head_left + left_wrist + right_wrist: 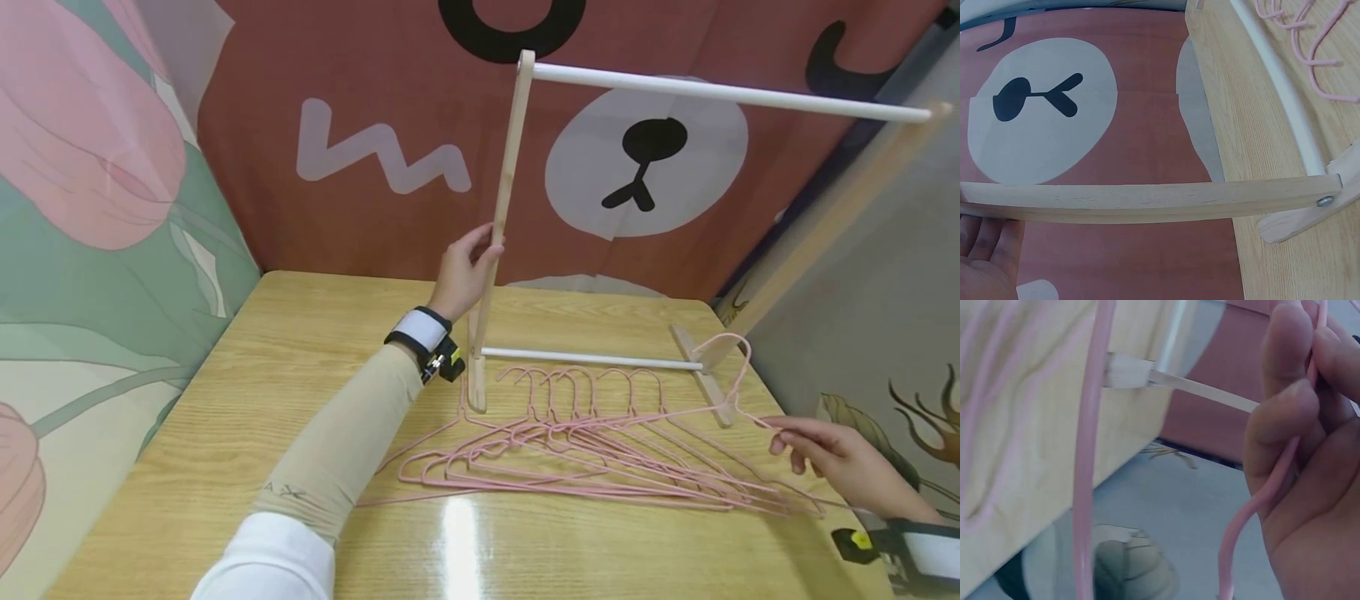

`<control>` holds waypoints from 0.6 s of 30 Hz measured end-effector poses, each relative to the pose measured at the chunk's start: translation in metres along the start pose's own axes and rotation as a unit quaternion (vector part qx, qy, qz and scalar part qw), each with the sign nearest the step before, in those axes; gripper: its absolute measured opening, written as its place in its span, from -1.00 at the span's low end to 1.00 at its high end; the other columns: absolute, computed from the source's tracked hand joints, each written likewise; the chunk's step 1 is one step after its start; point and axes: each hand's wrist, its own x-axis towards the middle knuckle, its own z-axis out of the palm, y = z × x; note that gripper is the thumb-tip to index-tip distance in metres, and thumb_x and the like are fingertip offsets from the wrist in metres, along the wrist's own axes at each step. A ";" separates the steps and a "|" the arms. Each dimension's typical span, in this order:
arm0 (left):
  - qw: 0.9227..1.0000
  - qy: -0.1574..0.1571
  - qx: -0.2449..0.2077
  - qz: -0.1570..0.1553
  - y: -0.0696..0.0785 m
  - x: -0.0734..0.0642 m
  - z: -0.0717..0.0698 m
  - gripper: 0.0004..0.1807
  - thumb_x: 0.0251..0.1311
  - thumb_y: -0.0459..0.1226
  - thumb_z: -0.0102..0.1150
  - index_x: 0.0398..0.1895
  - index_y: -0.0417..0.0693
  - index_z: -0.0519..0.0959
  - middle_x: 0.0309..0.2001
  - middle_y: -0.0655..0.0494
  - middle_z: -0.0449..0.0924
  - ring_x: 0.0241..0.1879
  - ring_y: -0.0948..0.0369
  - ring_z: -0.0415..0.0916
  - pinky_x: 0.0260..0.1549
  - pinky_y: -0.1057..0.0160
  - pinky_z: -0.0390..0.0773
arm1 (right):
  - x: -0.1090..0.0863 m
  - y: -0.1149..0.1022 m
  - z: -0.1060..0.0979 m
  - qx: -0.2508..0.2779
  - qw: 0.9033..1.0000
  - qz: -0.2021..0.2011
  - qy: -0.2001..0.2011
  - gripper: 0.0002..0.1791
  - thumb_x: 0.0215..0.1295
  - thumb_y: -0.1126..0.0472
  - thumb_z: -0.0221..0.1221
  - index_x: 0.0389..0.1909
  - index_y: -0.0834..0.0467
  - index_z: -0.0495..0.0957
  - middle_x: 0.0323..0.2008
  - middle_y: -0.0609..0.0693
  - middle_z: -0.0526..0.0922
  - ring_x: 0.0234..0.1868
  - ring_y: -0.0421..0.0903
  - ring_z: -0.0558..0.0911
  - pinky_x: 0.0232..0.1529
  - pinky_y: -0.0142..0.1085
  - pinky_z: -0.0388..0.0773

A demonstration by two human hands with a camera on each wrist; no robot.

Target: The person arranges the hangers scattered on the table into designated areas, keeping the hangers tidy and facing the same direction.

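My left hand (461, 273) grips the left wooden post (511, 158) of a clothes rack partway up. In the left wrist view, that hand's fingers (1005, 250) lie against the post. At the table's right side my right hand (843, 465) pinches a pink clothes hanger (747, 358) by its shoulder, its hook pointing up. The right wrist view shows the hanger (1087, 444) running between curled fingers and thumb. Several more pink hangers (525, 486) lie overlapping on the table, hooks toward the rack.
The rack has a white top rail (720, 93), a white lower rail (585, 357) and a right wooden foot (688, 346). It stands on a wooden table (330, 333). Behind is a brown curtain (360, 75) with a bear print; patterned cloth hangs at both sides.
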 end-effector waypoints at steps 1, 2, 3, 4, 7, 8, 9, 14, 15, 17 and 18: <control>1.000 0.000 -0.002 0.002 0.000 0.000 0.000 -0.58 0.48 -0.35 0.10 0.34 -0.31 0.47 0.12 -0.23 0.64 0.11 0.02 0.61 0.13 0.13 0.58 | 0.001 -0.002 -0.002 -0.003 1.000 -0.002 0.000 -0.53 0.48 0.61 -0.08 0.23 0.23 0.57 -0.31 -0.17 0.65 -0.52 -0.17 0.53 -0.60 -0.31 0.37; 1.000 0.001 -0.004 0.003 0.000 0.001 0.000 -0.58 0.48 -0.36 0.10 0.34 -0.31 0.47 0.12 -0.23 0.64 0.11 0.02 0.61 0.13 0.12 0.58 | 0.001 -0.005 -0.005 -0.005 1.000 -0.009 0.000 -0.54 0.47 0.63 -0.08 0.23 0.26 0.56 -0.30 -0.16 0.65 -0.50 -0.17 0.53 -0.58 -0.32 0.40; 1.000 0.002 -0.004 0.004 0.000 0.001 0.000 -0.58 0.48 -0.36 0.10 0.33 -0.31 0.48 0.12 -0.22 0.64 0.11 0.02 0.61 0.13 0.12 0.59 | 0.002 -0.007 -0.007 -0.006 1.000 -0.014 -0.002 -0.53 0.46 0.64 -0.08 0.23 0.28 0.55 -0.30 -0.16 0.64 -0.49 -0.18 0.53 -0.56 -0.33 0.42; 1.000 0.002 -0.006 0.006 0.000 0.001 0.000 -0.58 0.48 -0.37 0.10 0.33 -0.32 0.48 0.12 -0.23 0.64 0.11 0.01 0.61 0.12 0.11 0.59 | 0.003 -0.008 -0.009 -0.006 1.000 -0.018 -0.002 -0.53 0.46 0.65 -0.09 0.24 0.29 0.55 -0.29 -0.15 0.64 -0.48 -0.18 0.53 -0.55 -0.34 0.43; 1.000 0.003 -0.007 0.009 0.000 0.002 0.000 -0.58 0.47 -0.37 0.10 0.33 -0.33 0.48 0.11 -0.26 0.63 0.10 0.00 0.62 0.12 0.12 0.59 | 0.003 -0.013 -0.015 -0.022 0.999 -0.032 0.006 -0.52 0.44 0.66 -0.07 0.23 0.28 0.56 -0.30 -0.18 0.63 -0.50 -0.20 0.50 -0.56 -0.37 0.40; 1.000 0.003 -0.007 0.009 0.000 0.002 0.000 -0.58 0.47 -0.37 0.11 0.33 -0.33 0.47 0.11 -0.27 0.63 0.10 0.00 0.61 0.12 0.12 0.59 | 0.003 -0.014 -0.017 -0.025 0.999 -0.036 0.008 -0.52 0.43 0.66 -0.07 0.23 0.29 0.56 -0.31 -0.19 0.63 -0.52 -0.21 0.48 -0.56 -0.37 0.38; 1.000 0.002 -0.006 0.008 0.001 0.002 0.000 -0.58 0.47 -0.36 0.11 0.34 -0.32 0.47 0.11 -0.27 0.63 0.10 0.00 0.61 0.11 0.12 0.60 | 0.004 -0.015 -0.018 -0.028 0.999 -0.039 0.012 -0.52 0.43 0.67 -0.07 0.22 0.29 0.56 -0.32 -0.19 0.62 -0.54 -0.21 0.45 -0.58 -0.36 0.34; 1.000 -0.001 -0.007 0.009 0.002 0.003 0.001 -0.57 0.48 -0.36 0.10 0.34 -0.32 0.46 0.12 -0.29 0.62 0.10 -0.01 0.61 0.11 0.09 0.59 | 0.004 -0.021 -0.028 -0.040 0.997 -0.052 0.041 -0.48 0.41 0.69 -0.08 0.19 0.23 0.59 -0.37 -0.21 0.59 -0.60 -0.21 0.35 -0.62 -0.36 0.23; 1.000 -0.001 -0.006 0.009 0.002 0.003 0.001 -0.57 0.48 -0.35 0.10 0.34 -0.32 0.47 0.12 -0.29 0.62 0.10 -0.01 0.61 0.11 0.09 0.59 | 0.005 -0.023 -0.030 -0.041 0.997 -0.052 0.047 -0.46 0.42 0.69 -0.08 0.19 0.17 0.60 -0.37 -0.23 0.60 -0.61 -0.22 0.34 -0.63 -0.36 0.21; 1.000 0.000 -0.004 0.010 0.002 0.004 0.001 -0.57 0.48 -0.35 0.11 0.34 -0.32 0.47 0.12 -0.26 0.63 0.10 0.00 0.61 0.11 0.11 0.60 | 0.007 -0.027 -0.034 -0.039 0.996 -0.058 0.062 -0.43 0.42 0.68 -0.08 0.19 0.12 0.62 -0.37 -0.26 0.62 -0.62 -0.23 0.35 -0.64 -0.37 0.21; 1.000 0.001 -0.003 0.011 0.002 0.004 0.001 -0.57 0.48 -0.35 0.11 0.34 -0.31 0.47 0.11 -0.24 0.64 0.10 0.01 0.61 0.11 0.12 0.60 | 0.008 -0.029 -0.037 -0.041 0.995 -0.064 0.071 -0.43 0.41 0.69 -0.07 0.18 0.12 0.62 -0.36 -0.27 0.63 -0.61 -0.24 0.35 -0.64 -0.37 0.20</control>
